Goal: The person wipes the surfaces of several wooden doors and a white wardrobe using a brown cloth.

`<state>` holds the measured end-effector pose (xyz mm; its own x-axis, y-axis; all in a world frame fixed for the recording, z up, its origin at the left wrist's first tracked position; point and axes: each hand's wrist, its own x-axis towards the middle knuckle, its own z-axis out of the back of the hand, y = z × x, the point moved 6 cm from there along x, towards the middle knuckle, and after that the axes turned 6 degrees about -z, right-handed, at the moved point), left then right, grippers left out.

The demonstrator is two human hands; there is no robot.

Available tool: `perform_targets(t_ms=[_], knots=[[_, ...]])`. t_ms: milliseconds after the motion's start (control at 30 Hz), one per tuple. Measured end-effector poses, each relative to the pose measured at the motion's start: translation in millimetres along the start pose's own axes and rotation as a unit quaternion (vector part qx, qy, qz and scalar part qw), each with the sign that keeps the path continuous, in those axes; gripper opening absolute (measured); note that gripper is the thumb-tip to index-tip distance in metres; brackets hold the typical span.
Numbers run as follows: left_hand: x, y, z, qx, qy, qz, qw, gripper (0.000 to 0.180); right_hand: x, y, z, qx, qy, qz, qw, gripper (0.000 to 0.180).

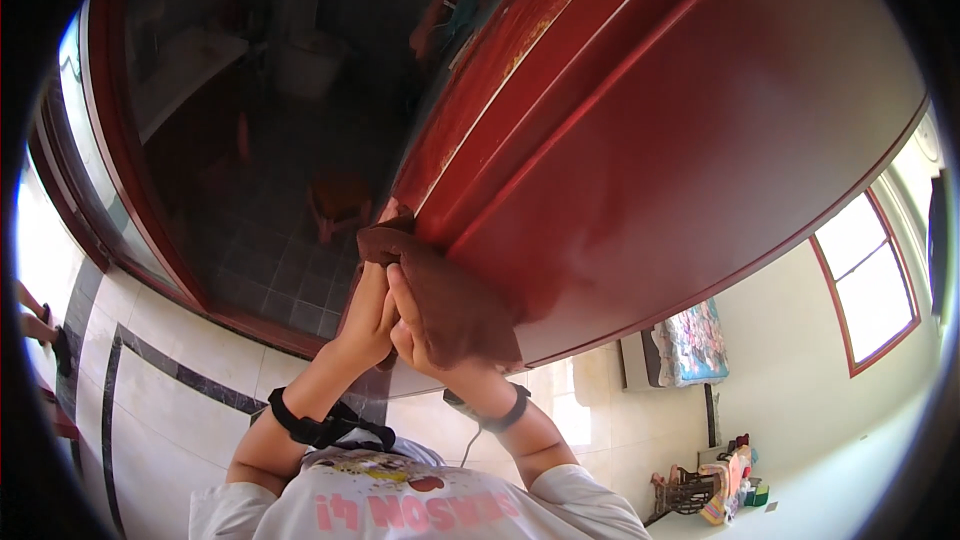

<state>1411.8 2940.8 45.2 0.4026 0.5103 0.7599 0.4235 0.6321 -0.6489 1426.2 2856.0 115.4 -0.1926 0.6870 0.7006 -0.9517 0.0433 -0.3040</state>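
Cloth (455, 305) is pressed against door (640, 150) edge, at 12 o'clock from both wrists. Left hand (368, 315) and right hand (425, 340) fingers are closed on it. Wiping step judged underway; firm contact needed next.

both hands, left hand (368, 315) and right hand (432, 345), on brown cloth (455, 300) against red door (650, 140)

A cloth (452, 295) is lying against the lower edge of a door (640, 140), with both hands pressing on it from below: the left hand (368, 312) at its left, the right hand (432, 340) beneath. A stool (338, 198) is standing behind, left of the door.
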Motion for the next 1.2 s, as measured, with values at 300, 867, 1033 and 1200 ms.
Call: perform_targets(t_ms=[300,867,1033,1200], knots=[[103.2,-119.8,-19.5,0.248,-0.049,-0.181,0.950,0.044,24.4,-67.6,61.4,0.061,-0.134,-0.076,0.986,0.050],[-5.6,-84.5,-85.6,0.581,0.169,-0.484,0.632,0.050,-149.2,-78.4,-48.4,0.151,-0.050,-0.417,0.895,0.055],[33.5,-104.7,-83.2,0.458,0.134,-0.375,0.795,0.050,-137.9,-105.0,-13.1,0.140,-0.141,-0.452,0.870,0.065],[35.2,-109.6,-79.6,0.444,0.079,-0.396,0.800,0.052,-133.3,-87.7,-9.4,0.108,-0.162,-0.501,0.843,0.064]])
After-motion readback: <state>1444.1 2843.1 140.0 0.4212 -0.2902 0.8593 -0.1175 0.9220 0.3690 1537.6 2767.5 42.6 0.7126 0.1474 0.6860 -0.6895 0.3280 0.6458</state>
